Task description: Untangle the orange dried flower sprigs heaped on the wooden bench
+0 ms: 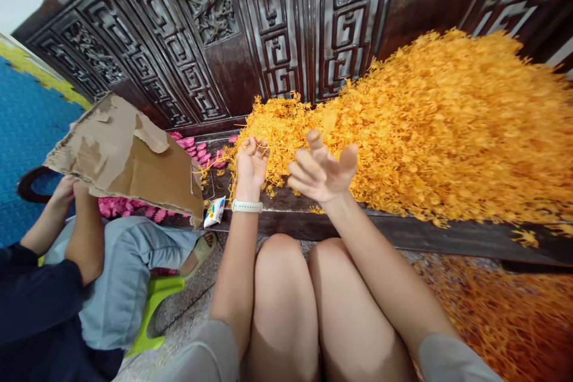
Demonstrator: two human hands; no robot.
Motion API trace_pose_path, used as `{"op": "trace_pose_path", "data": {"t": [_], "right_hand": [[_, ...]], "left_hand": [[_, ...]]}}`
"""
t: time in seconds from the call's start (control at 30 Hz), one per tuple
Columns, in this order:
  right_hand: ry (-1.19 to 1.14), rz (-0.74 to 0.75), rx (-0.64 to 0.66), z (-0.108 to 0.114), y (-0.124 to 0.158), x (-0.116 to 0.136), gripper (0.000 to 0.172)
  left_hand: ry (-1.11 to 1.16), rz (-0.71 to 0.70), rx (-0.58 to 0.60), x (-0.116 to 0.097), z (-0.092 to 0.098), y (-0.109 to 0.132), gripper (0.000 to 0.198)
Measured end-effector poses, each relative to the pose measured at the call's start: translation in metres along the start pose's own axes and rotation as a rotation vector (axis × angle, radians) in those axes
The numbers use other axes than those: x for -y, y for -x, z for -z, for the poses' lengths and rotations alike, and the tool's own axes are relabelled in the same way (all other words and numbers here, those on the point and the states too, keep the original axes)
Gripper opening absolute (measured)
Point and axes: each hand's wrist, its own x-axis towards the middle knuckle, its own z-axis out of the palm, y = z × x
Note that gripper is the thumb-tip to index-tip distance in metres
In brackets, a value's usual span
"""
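A big heap of small orange plastic flower sprigs (425, 131) covers a dark wooden bench seat (403, 233) in front of me. My left hand (250, 164), with a white watch at the wrist, is closed on a thin orange sprig (224, 158) at the heap's left edge. Just to its right, my right hand (323, 170) is raised palm up with its fingers spread and nothing in it, close to the heap. My bare knees fill the lower middle.
A person sits at my left on a green stool (154, 310), holding a torn cardboard sheet (129, 158). Pink flower pieces (197, 149) lie on the bench behind it. A small packet (213, 212) rests at the bench edge. A carved dark backrest (250, 30) stands behind.
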Motion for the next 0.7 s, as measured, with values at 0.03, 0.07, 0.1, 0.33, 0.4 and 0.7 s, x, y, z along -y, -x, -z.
{"op": "trace_pose_path", "data": {"t": [0.03,0.07,0.1,0.33,0.4,0.7], "right_hand": [[-0.014,0.068,-0.187,0.005,0.000,0.004,0.061],[-0.005,0.091,-0.318,0.010,0.000,0.008,0.058],[0.018,0.085,-0.412,0.013,-0.001,0.012,0.054],[0.451,-0.045,-0.785,0.031,0.004,0.010,0.047],[0.562,0.006,-0.853,0.035,0.009,0.008,0.060],[0.779,0.323,-0.976,0.025,0.054,0.058,0.038]], "left_hand": [[0.009,0.015,0.018,0.000,-0.003,0.002,0.016],[0.015,0.032,0.032,0.001,-0.006,0.003,0.016],[0.021,0.047,0.046,0.001,-0.008,0.005,0.016],[-0.126,0.134,0.199,0.016,-0.030,0.023,0.012],[-0.259,0.148,0.273,0.023,-0.039,0.033,0.015],[-0.535,0.027,0.339,0.049,-0.081,0.074,0.044]]}}
